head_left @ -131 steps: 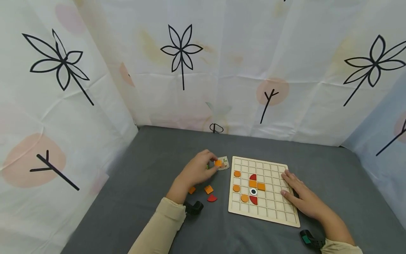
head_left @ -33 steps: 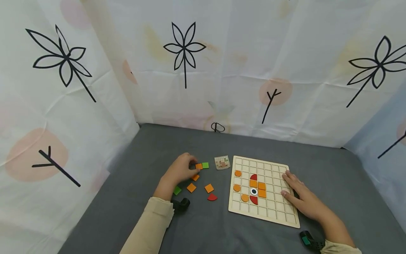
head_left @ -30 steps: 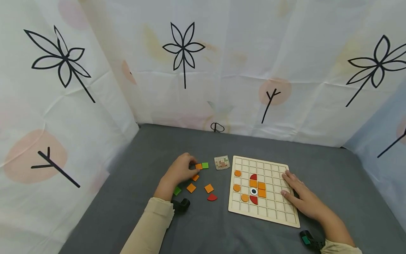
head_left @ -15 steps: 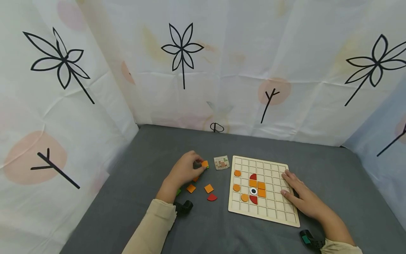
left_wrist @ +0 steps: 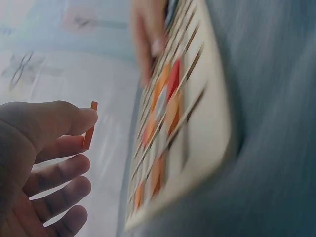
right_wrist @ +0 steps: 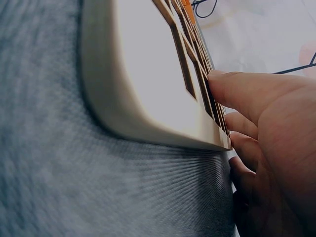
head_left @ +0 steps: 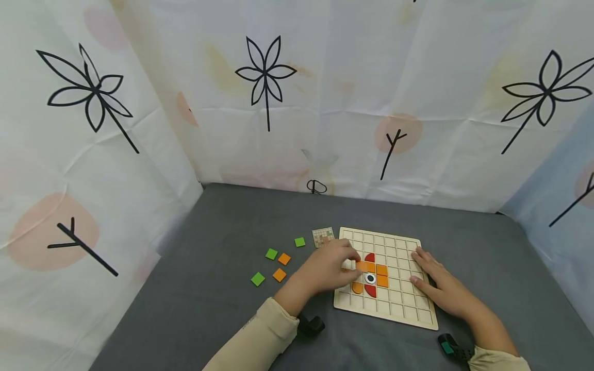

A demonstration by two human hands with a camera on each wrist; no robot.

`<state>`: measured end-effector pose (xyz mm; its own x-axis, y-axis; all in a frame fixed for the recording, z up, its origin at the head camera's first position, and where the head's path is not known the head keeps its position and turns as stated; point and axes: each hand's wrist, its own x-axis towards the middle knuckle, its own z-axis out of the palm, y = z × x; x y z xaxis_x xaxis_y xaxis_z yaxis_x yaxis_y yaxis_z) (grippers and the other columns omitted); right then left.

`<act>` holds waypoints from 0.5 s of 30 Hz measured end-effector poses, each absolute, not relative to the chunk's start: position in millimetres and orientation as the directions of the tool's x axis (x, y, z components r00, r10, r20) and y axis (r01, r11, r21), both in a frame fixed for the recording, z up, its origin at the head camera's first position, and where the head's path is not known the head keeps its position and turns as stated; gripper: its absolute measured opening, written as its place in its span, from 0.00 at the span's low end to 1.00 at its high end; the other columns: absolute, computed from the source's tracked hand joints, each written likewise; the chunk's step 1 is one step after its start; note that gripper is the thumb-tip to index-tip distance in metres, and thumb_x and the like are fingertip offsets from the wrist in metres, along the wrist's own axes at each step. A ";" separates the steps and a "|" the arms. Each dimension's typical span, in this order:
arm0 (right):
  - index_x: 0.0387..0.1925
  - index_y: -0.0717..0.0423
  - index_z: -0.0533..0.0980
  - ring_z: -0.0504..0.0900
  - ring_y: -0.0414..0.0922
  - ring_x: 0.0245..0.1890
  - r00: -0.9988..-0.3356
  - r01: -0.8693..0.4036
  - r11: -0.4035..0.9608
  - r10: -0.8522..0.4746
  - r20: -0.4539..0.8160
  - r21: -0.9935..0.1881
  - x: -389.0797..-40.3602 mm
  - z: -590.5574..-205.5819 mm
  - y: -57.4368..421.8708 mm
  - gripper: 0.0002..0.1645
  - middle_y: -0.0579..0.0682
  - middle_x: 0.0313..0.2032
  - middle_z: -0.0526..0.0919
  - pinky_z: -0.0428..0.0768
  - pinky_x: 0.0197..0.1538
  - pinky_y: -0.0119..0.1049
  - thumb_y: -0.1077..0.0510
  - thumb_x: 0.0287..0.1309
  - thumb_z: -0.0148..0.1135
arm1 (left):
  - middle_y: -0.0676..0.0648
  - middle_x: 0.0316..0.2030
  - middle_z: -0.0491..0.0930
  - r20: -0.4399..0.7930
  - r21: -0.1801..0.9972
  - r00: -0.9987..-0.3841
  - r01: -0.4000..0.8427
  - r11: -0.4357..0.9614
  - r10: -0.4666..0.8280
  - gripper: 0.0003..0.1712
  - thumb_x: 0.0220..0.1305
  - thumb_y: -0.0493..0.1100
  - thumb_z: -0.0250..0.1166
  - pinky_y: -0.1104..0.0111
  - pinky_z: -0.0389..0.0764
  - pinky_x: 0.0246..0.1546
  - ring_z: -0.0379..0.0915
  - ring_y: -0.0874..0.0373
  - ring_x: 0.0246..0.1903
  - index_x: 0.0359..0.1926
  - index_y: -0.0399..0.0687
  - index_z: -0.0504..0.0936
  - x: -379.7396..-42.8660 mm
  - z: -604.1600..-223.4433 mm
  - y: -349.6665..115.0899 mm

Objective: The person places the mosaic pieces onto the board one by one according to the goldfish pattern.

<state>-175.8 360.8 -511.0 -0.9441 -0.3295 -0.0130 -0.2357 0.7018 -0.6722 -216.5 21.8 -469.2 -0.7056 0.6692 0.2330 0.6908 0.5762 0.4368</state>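
My left hand [head_left: 330,265] is over the left part of the wooden grid board [head_left: 403,304], pinching an orange square tile [head_left: 361,266]. The left wrist view shows this tile edge-on between thumb and forefinger, the other fingers loosely spread. Beside it on the board sit orange squares [head_left: 382,281], two red quarter-round pieces [head_left: 370,291], a white eye piece [head_left: 369,279] with a black centre, and an orange disc [head_left: 357,288]. The left hand hides more of the discs. With fingers extended, my right hand [head_left: 441,288] rests on the board's right edge.
Green square tiles [head_left: 257,279] and two orange tiles [head_left: 279,274] lie loose on the grey cloth to the left. A small printed pattern card [head_left: 322,236] lies behind the left hand. The left forearm covers the spot where a red piece and an orange tile lay.
My left hand picked up an orange tile beside the green one and carried it right, over the board. Earlier, another orange square was added there. The right hand stays put.
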 end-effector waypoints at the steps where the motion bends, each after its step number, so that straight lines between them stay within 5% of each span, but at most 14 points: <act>1: 0.84 0.61 0.51 0.40 0.73 0.83 -0.945 -0.233 0.702 -0.328 -0.015 -0.673 -176.3 -511.0 361.0 0.46 0.67 0.84 0.44 0.35 0.80 0.73 0.46 0.79 0.58 | 0.52 0.44 0.84 0.231 0.420 -0.685 0.711 0.564 0.691 0.14 0.71 0.50 0.71 0.78 0.74 0.41 0.72 0.66 0.37 0.52 0.51 0.91 -214.4 -470.8 29.7; 7: 0.84 0.61 0.52 0.40 0.74 0.82 -0.945 -0.233 0.702 -0.327 -0.015 -0.673 -176.8 -510.9 361.3 0.46 0.68 0.84 0.44 0.37 0.78 0.75 0.46 0.79 0.59 | 0.55 0.39 0.82 0.198 0.318 -0.614 0.778 0.542 0.764 0.12 0.70 0.52 0.73 0.84 0.66 0.32 0.68 0.70 0.31 0.49 0.54 0.92 -203.1 -481.0 65.2; 15: 0.85 0.59 0.51 0.40 0.74 0.82 -0.947 -0.220 0.706 -0.321 -0.027 -0.673 -176.2 -510.2 362.3 0.47 0.67 0.84 0.44 0.39 0.77 0.78 0.45 0.78 0.59 | 0.58 0.36 0.79 0.138 0.238 -0.615 0.782 0.576 0.777 0.08 0.67 0.51 0.73 0.79 0.66 0.32 0.66 0.69 0.31 0.44 0.58 0.92 -196.8 -488.8 81.4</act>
<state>-176.2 362.3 -510.2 -0.9466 -0.3213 -0.0274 -0.2203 0.7064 -0.6726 -196.8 81.4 -488.8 -0.6145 0.7768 0.1378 0.7818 0.5763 0.2381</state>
